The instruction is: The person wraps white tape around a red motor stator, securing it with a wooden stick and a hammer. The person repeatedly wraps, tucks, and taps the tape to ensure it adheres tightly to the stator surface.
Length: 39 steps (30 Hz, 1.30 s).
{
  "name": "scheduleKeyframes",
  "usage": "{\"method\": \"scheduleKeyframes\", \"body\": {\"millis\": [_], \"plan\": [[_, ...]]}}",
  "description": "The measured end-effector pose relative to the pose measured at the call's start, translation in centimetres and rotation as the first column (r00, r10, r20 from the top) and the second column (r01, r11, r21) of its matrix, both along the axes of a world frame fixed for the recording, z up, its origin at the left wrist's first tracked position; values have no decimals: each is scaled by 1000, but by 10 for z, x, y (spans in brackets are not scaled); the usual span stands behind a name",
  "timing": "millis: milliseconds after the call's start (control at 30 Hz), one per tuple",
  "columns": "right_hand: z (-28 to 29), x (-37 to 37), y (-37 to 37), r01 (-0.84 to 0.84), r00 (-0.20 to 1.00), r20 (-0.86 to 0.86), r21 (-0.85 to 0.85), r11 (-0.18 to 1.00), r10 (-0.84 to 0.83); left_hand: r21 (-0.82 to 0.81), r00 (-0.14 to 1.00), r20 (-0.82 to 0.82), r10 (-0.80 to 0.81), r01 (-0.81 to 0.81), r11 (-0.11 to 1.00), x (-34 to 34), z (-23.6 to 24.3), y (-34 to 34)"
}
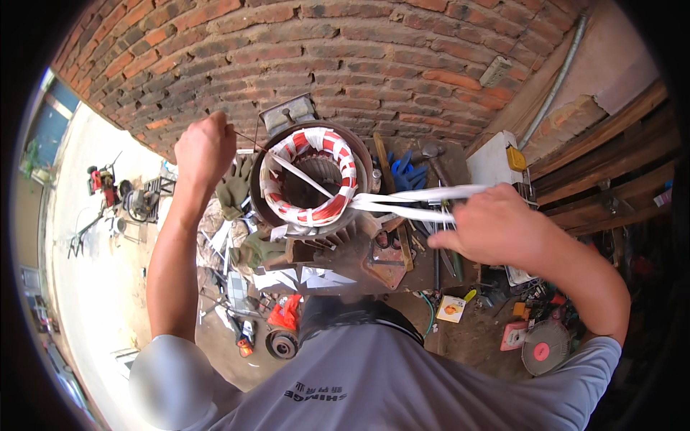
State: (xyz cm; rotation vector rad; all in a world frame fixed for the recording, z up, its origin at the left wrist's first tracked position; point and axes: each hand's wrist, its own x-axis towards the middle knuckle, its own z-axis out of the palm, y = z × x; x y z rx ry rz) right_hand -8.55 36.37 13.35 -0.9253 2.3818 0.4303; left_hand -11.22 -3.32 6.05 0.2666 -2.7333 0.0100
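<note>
- The left hand [206, 149] was closed in a fist around a thin dark rod [248, 138], which slanted down and away to its right.
- The right hand [496, 226], blurred, was closed on white tape [420, 194] stretched in two strands to its left; its exact finger grip could not be told.
- Between the hands sat a red-and-white wrapped ring [348, 169] inside a round metal housing [338, 238], with the tape crossing its opening.
- The housing stood on a workbench [348, 260]; green gloves [233, 190] lay below the left hand, blue gloves [410, 172] up and left of the right.
- A brick wall [359, 65] rose beyond both hands; a fan [543, 348] stood below the right.
</note>
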Motion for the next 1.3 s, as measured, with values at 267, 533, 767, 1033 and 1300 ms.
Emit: {"method": "scheduleKeyframes", "body": {"millis": [267,533,767,1033,1300], "plan": [[-48,7,-100,-402,610,-779,-149,903,143,17,946,-295,-138,149,989,-66,53,-42],[-64,-31,-138,-274,728,-672,-104,956,136,-14,219,-668,-711,952,307,-60,113,88],[-53,-8,-137,-509,640,-721,-139,849,265,-28,400,-679,-616,824,567,-105,115,87],[-54,-6,-153,-328,644,-740,-38,944,195,69,321,-723,-611,914,399,-93,127,77],[-32,3,-145,431,822,-60,-584,688,-566,617,145,-87,-986,784,61,-80,37,53]]}}
